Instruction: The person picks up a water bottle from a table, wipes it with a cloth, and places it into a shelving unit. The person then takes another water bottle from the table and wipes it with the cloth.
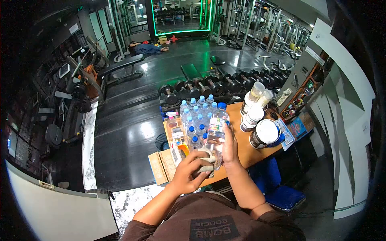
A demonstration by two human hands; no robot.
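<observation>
Head view — left fingers [198,154] grip crumpled pale cloth [206,169] against a round, clear plastic bottle [219,121] — right fingers [228,135] gripping it.

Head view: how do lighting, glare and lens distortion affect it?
Head view: strong fisheye bending, with the tall white panel curving and the corners dark; bright glare patches on the dark glossy floor, plus green reflections near the green light strip; the clear blue-capped plastic bottle stays readable.

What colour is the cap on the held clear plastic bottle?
The cap is blue, showing best in the head view.
</observation>
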